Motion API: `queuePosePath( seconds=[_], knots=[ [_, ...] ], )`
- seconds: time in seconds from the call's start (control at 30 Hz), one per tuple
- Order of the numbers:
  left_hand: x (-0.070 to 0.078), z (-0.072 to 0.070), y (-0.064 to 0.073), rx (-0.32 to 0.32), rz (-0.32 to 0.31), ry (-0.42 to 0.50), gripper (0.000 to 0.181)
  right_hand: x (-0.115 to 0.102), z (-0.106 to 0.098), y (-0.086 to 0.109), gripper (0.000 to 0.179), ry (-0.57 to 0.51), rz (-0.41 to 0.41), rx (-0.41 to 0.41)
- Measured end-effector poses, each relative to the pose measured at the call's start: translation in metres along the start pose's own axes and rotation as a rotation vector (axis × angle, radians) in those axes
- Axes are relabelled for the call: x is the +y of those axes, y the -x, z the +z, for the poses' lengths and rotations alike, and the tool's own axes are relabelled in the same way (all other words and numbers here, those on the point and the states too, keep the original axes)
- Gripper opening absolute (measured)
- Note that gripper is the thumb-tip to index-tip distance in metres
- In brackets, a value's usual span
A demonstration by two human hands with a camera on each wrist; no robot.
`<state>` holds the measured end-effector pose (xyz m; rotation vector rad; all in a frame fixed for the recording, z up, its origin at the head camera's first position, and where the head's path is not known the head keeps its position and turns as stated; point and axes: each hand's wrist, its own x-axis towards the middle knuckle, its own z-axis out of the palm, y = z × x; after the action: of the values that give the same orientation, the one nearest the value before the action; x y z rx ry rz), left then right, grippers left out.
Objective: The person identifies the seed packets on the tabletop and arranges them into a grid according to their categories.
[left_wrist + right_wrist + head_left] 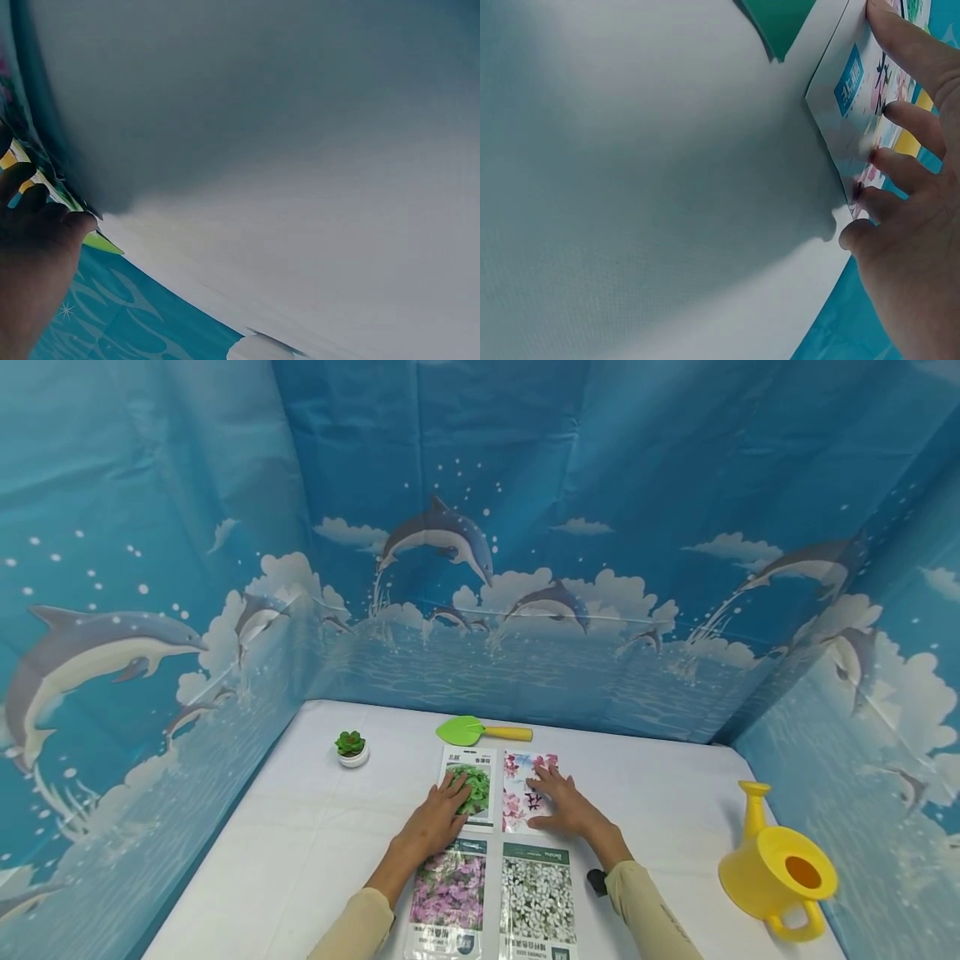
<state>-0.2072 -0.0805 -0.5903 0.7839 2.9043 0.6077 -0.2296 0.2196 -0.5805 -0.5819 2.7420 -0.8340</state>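
Observation:
Several seed packets lie in two rows on the white table. My left hand (437, 817) rests with spread fingers on the packet with green leaves (474, 793) at the upper left. On the upper right packet, printed with pink blossoms (516, 789), my right hand (566, 806) lies, its fingertips touching the surface. The right wrist view shows those fingers (907, 169) along the packet's edge. Below, nearer to me, are a packet with purple-pink flowers (450, 893) and one with white flowers (537, 889). In the left wrist view, the left hand (37, 255) is partly cut off.
A green trowel with a yellow handle (508, 733) lies behind the packets. At the back left stands a small potted succulent (351, 747). A yellow watering can (772, 877) is at the right. Blue dolphin-printed curtains (480, 677) surround the table (292, 827).

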Motion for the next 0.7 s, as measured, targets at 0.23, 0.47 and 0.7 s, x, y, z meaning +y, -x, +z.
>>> queuePosePath(
  seconds=[0.23,0.47,0.7],
  knots=[
    [0.000,-0.003,-0.001,-0.032,0.022,0.023,0.055,0.000,0.002,0.000,0.077,0.007,0.001,0.010],
    [0.002,-0.005,0.001,-0.047,0.027,0.043,0.057,-0.002,0.004,0.000,0.082,-0.014,0.016,-0.004],
    [0.002,-0.011,0.009,-0.034,0.030,0.076,0.061,-0.004,-0.002,0.003,0.095,-0.042,0.035,0.010]
  ],
)
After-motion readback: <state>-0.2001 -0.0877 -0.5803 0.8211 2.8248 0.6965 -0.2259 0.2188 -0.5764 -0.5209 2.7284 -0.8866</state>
